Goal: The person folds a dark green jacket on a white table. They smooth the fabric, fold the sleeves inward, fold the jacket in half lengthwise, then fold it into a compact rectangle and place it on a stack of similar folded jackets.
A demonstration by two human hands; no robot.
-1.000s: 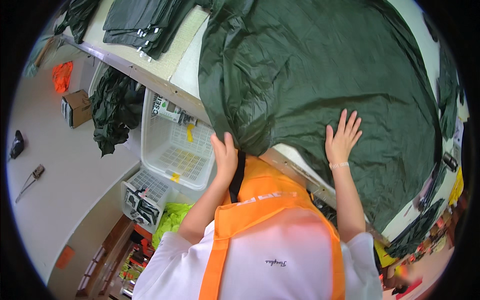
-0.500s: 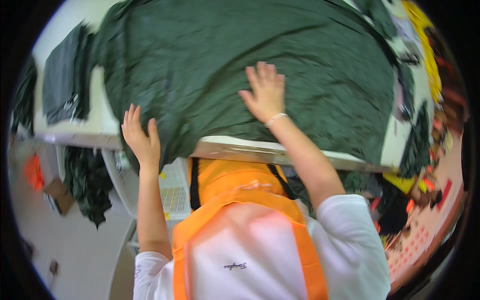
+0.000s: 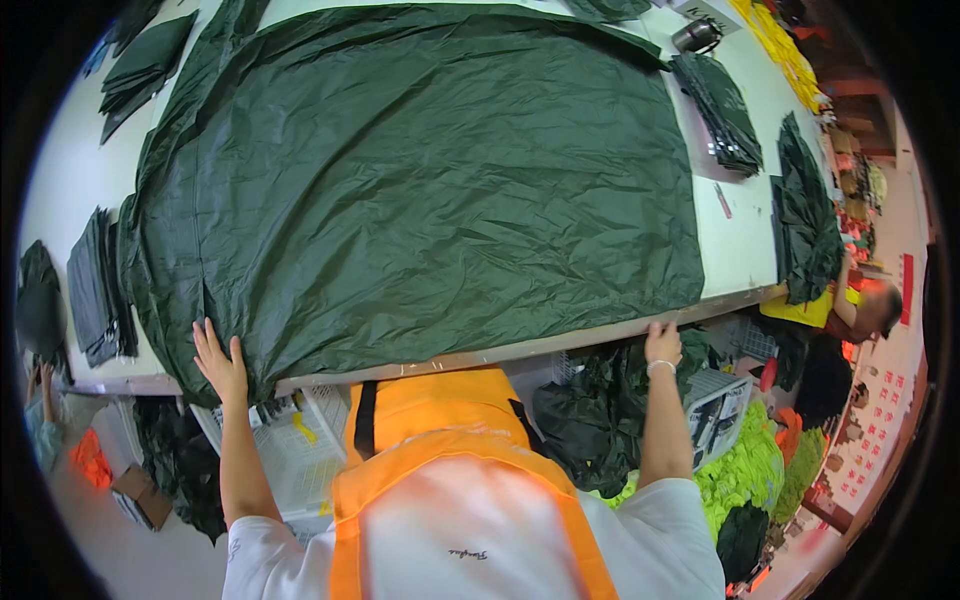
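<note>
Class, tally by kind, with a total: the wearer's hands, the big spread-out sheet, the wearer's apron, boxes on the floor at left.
Bare left hand and bare right hand: 2
Large, wrinkled dark-green sheet: 1
Orange bib apron: 1
Brown cardboard box: 1
Total: 5

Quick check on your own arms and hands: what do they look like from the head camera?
Both the left hand and right hand are ungloved, and the forearms are uncovered. A pale, narrow bracelet circles the right wrist; none shows on the left. Short white sleeves cover the upper arms, the left sleeve bearing a small dark marking.
</note>
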